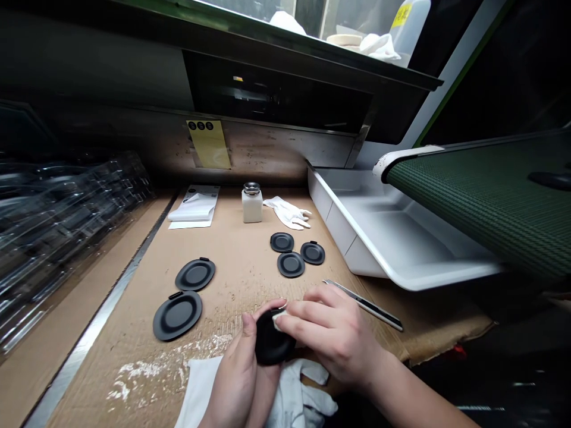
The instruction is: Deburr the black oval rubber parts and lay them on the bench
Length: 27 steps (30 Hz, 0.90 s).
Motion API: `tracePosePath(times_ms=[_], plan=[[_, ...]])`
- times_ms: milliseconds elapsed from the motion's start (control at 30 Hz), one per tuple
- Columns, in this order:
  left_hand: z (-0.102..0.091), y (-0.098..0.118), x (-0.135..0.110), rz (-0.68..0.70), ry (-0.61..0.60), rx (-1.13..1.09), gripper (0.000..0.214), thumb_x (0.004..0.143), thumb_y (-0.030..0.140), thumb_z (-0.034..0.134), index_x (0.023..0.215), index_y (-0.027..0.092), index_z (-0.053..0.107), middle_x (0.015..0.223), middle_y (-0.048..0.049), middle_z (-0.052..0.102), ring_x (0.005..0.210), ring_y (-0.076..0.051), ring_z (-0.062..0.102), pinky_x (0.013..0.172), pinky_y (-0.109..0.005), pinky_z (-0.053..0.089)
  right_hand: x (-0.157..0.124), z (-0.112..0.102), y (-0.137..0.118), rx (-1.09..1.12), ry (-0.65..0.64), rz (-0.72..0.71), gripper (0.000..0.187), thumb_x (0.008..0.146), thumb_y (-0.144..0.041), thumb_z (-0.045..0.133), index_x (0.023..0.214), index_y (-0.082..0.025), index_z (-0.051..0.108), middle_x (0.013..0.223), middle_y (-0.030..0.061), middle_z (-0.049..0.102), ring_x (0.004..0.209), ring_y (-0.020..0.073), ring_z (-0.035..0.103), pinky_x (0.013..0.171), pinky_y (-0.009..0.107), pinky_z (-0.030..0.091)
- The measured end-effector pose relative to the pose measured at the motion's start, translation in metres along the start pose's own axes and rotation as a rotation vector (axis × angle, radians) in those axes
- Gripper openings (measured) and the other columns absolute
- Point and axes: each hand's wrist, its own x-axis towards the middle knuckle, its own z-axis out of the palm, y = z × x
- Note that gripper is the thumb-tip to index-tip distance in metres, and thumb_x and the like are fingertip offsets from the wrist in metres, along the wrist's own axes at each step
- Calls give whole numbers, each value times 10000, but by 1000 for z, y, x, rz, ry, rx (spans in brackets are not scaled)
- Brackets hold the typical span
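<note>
Black disc (272, 342) in hand over near edge of cardboard (241, 285), white wipe (279, 320) on its rim.
L hand (238, 380) was clamped on the disc from below. R hand (330, 333) pinched the wipe vs. its top edge, hands together. Judging by layout, 1 disc was in work and 5 more lay loose: big discs (195, 274) left, small discs (291, 264) far-centre. Couldn't tell which were wiped. Bottle (252, 203) & glove (288, 213) far, cloth (298, 398) under wrists, blade (363, 304) right, tray (401, 238) beyond.

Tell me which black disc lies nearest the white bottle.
The rearmost disc of the small trio, just right of the bottle; the others lie farther forward.
</note>
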Motion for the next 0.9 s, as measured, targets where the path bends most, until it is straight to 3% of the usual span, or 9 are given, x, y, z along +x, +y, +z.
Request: tracePosePath(times_ms=[133, 267, 367, 500, 600, 667, 767, 900], plan=[[2, 0, 0, 36, 57, 22, 337, 859, 397, 452, 965, 135, 637, 1036, -108, 670, 1080, -265, 556, 955, -435, 409, 5, 5, 12, 8, 13, -7, 222, 898, -181, 436, 1021, -184, 621, 870, 22, 672, 711, 155, 478, 621, 311, 413], [4, 1, -1, 51, 131, 7, 295, 866, 345, 456, 965, 122, 622, 1090, -144, 655, 1091, -267, 559, 935, -427, 435, -18, -1, 33, 18, 119, 102, 240, 852, -81, 489, 1031, -178, 614, 881, 39, 668, 743, 152, 514, 642, 293, 438], [4, 3, 0, 12, 116, -31, 315, 875, 342, 435, 1024, 114, 592, 1150, -183, 623, 1126, -277, 535, 979, -408, 398, -38, -2, 35, -52, 235, 212, 309, 813, -36, 520, 1079, -176, 591, 922, 57, 664, 787, 165, 542, 691, 310, 460], [0, 5, 1, -34, 77, -80, 350, 868, 389, 425, 1061, 127, 551, 1167, -216, 602, 1143, -309, 513, 995, -427, 370, -54, 10, 13, -156, 117, 220, 306, 842, -69, 477, 1103, -183, 590, 951, 56, 668, 860, 183, 568, 761, 343, 466], [-3, 7, 0, -48, 46, -81, 362, 863, 420, 420, 1113, 175, 513, 1161, -206, 605, 1122, -318, 531, 951, -464, 396, -60, 12, 5, -109, 22, 182, 225, 877, -241, 486, 1060, -198, 611, 1001, 61, 657, 939, 197, 565, 803, 360, 473], [-3, 8, -2, -49, 27, -72, 353, 861, 420, 426, 1136, 209, 494, 1150, -187, 613, 1101, -299, 550, 930, -458, 405, -64, 9, 12, -146, 31, 217, 229, 877, -280, 483, 1040, -189, 616, 1013, 75, 651, 954, 204, 564, 827, 376, 473], [-2, 9, -5, -46, 21, -66, 352, 857, 413, 440, 1153, 231, 490, 1135, -166, 621, 1075, -267, 567, 919, -431, 407, -68, 4, 37, -298, 67, 427, 226, 861, -235, 485, 1032, -168, 617, 1016, 98, 641, 959, 227, 564, 834, 397, 470], [1, 5, -9, 24, -8, -6, 386, 819, 387, 521, 1157, 200, 523, 1145, -153, 620, 1147, -245, 513, 994, -396, 349, -68, 3, 62, -298, -19, 591, 134, 824, -228, 527, 899, -201, 635, 974, 68, 641, 905, 223, 582, 740, 351, 494]])
